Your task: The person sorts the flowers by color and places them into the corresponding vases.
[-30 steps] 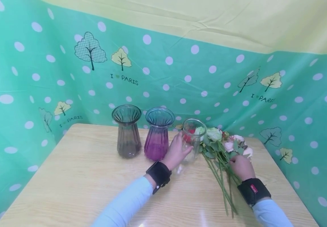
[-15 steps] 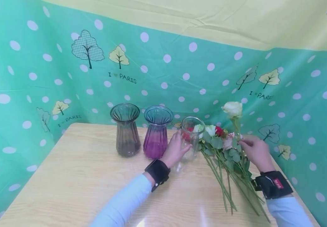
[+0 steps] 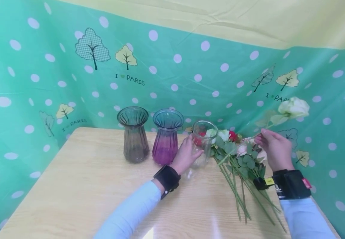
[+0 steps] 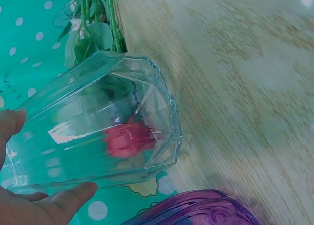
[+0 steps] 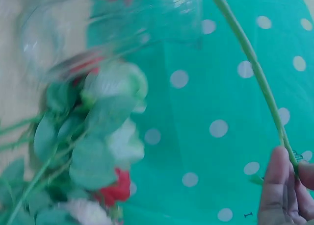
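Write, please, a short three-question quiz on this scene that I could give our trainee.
1. Multiple choice: which vase is the left hand holding?
a) grey
b) purple
c) clear
2. True or false: the right hand is pinching a red flower's stem.
3. Count: how many vases show in the head view?

Key:
1. c, the clear vase.
2. False; it pinches the stem of a white rose.
3. Three: grey vase, purple vase and clear vase.

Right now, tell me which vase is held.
The clear vase, rightmost in the head view: the left hand grips it, while no hand holds the grey vase or purple vase.
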`<state>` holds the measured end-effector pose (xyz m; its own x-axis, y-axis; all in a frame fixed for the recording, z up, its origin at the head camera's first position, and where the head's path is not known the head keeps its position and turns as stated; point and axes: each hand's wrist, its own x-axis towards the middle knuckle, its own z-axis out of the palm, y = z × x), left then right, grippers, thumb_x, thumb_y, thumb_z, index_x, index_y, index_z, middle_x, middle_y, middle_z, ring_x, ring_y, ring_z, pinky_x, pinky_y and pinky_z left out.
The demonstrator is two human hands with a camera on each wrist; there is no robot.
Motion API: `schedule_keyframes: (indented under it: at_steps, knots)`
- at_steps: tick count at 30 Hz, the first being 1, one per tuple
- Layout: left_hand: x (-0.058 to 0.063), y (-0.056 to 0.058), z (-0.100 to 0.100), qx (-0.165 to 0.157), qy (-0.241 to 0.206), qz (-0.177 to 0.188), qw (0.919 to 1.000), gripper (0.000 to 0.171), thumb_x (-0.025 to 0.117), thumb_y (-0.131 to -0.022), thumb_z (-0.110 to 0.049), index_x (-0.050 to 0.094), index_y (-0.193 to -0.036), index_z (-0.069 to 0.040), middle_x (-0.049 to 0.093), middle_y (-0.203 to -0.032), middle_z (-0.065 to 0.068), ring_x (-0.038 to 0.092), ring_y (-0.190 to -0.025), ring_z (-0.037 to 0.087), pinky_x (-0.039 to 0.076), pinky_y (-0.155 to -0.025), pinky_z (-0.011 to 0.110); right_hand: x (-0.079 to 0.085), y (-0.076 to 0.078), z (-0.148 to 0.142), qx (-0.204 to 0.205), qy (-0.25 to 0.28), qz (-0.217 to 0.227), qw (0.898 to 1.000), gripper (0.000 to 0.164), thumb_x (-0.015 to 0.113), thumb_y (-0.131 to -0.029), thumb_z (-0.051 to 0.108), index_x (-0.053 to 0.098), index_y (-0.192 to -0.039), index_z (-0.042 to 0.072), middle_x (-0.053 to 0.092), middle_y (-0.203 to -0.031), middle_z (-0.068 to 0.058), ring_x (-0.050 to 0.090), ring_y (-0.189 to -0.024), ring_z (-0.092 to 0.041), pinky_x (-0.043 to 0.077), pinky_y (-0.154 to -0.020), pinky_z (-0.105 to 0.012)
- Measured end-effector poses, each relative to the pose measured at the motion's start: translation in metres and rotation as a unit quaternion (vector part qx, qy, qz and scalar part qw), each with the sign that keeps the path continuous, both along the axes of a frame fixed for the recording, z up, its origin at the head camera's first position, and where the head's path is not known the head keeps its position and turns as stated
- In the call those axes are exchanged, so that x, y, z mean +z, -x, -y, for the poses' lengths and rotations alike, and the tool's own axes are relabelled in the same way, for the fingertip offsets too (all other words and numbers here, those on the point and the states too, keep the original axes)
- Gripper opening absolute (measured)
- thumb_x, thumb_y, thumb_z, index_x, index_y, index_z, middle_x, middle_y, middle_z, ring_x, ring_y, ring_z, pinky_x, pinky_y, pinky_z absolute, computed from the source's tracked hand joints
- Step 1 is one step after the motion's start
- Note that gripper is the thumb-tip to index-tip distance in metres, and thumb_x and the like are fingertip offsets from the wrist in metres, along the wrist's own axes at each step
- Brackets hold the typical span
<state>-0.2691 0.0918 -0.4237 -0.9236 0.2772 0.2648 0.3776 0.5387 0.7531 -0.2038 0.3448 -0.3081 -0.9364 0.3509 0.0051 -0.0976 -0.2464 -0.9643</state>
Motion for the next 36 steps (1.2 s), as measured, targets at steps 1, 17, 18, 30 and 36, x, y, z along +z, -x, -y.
schedule_keyframes:
  at_steps: [1,17,18,30,36]
  knots:
    - [0.000,0.000,0.000,0.000,0.000,0.000,1.0000,0.078,0.068,-0.085,-0.030,0.027,-0.143,0.002,0.041,-0.141,0.021,0.045,-0.128,0.031,0.040,-0.108,0.040,0.002,0.001,0.001,-0.006,0.029,-0.008,1.000,0.007,0.068,-0.085,0.012,0.067,-0.092,0.009,0.067,-0.080,-0.001,0.065,-0.074,-0.010,0.057,-0.074,-0.017]
    - [0.004,-0.001,0.000,-0.004,-0.001,0.014,0.9999,0.079,0.069,-0.084,-0.028,0.026,-0.143,0.003,0.041,-0.142,0.021,0.044,-0.129,0.030,0.039,-0.110,0.040,0.018,0.029,0.021,-0.178,0.107,-0.043,0.977,0.008,0.067,-0.084,0.009,0.063,-0.088,0.002,0.064,-0.083,-0.009,0.065,-0.073,-0.017,0.059,-0.071,-0.022]
    - [0.004,-0.001,0.000,-0.004,0.000,0.014,0.9999,0.079,0.069,-0.084,-0.028,0.026,-0.143,0.003,0.041,-0.142,0.021,0.044,-0.129,0.030,0.039,-0.110,0.040,0.017,0.030,0.024,-0.177,0.099,-0.043,0.978,0.008,0.067,-0.084,0.009,0.063,-0.087,0.002,0.064,-0.083,-0.009,0.065,-0.072,-0.016,0.059,-0.070,-0.022]
    - [0.005,0.000,0.001,-0.010,0.003,0.009,0.9999,0.079,0.069,-0.084,-0.029,0.027,-0.143,0.002,0.043,-0.140,0.019,0.046,-0.128,0.028,0.039,-0.109,0.038,0.014,0.037,0.046,-0.157,0.027,-0.052,0.986,0.012,0.062,-0.089,0.014,0.067,-0.093,0.004,0.065,-0.083,-0.010,0.067,-0.070,-0.016,0.058,-0.071,-0.023]
    - [0.003,0.000,0.002,-0.006,0.009,0.010,0.9999,0.081,0.069,-0.084,-0.030,0.026,-0.143,0.002,0.042,-0.141,0.020,0.044,-0.129,0.029,0.038,-0.110,0.038,0.017,0.039,0.046,-0.162,-0.036,-0.063,0.984,0.013,0.064,-0.088,0.014,0.069,-0.093,0.003,0.066,-0.079,-0.009,0.067,-0.068,-0.014,0.058,-0.069,-0.021]
